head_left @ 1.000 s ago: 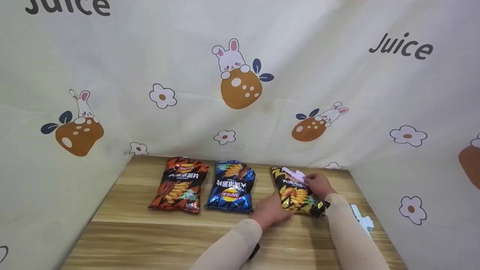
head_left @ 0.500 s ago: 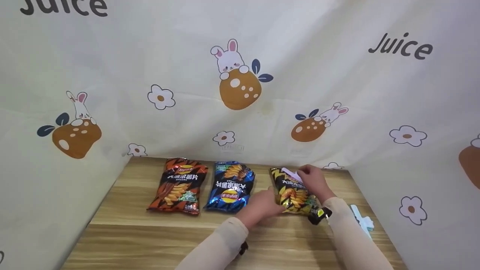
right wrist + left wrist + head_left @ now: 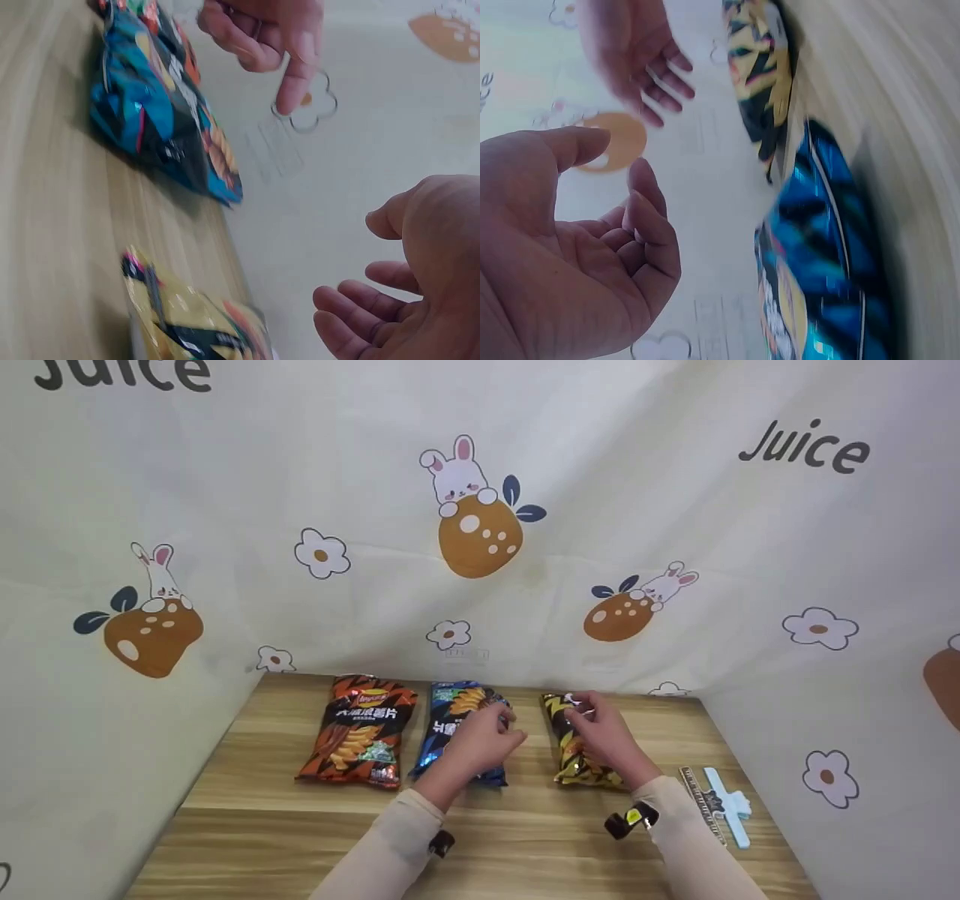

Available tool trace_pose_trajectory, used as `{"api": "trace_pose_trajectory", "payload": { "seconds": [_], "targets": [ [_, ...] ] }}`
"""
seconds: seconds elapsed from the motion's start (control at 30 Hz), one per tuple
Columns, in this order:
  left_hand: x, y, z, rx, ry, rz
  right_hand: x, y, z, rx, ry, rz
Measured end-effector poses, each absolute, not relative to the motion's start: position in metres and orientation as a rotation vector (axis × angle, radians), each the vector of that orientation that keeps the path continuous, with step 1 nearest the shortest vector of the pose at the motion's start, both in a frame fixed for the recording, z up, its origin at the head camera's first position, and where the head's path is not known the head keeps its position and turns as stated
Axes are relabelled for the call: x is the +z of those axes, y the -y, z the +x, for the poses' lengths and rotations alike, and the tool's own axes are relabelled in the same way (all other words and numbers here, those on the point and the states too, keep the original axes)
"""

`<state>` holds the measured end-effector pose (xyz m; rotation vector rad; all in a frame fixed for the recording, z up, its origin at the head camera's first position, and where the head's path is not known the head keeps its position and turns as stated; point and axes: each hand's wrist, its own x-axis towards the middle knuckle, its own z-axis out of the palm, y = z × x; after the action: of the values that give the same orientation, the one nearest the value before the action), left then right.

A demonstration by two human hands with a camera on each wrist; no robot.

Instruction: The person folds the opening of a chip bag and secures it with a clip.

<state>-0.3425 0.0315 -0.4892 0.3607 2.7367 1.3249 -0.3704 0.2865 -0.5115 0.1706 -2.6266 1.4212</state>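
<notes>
My left hand [image 3: 474, 744] is raised over the blue chip bag [image 3: 427, 761], fingers loosely bent and nothing between them. In the left wrist view, a gap shows between that hand and the blue bag. My right hand [image 3: 606, 735] is above the yellow-and-black chip bag [image 3: 568, 772] and hides much of it in the head view. Its fingers are relaxed and hold nothing in the right wrist view. The lilac bag clip on the yellow bag is mostly hidden behind the right hand. A red-orange chip bag [image 3: 358, 735] lies at the left.
A light blue bag clip [image 3: 727, 806] and a dark-edged see-through clip [image 3: 703, 804] lie near the right edge of the wooden table [image 3: 262, 840]. A patterned cloth [image 3: 360, 607] stands behind and on both sides of the table.
The left hand has left the yellow bag's side and moved left over the blue bag. The right hand has let go of the lilac clip and shifted slightly left. The see-through clip has come into sight.
</notes>
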Motion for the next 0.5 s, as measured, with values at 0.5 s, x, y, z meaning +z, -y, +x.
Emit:
{"api": "trace_pose_trajectory", "payload": {
  "seconds": [0.5],
  "targets": [
    [-0.49, 0.036, -0.346, 1.407, -2.755, 0.128, -0.523, -0.266, -0.345, 1.474, 2.635, 0.213]
  ]
}}
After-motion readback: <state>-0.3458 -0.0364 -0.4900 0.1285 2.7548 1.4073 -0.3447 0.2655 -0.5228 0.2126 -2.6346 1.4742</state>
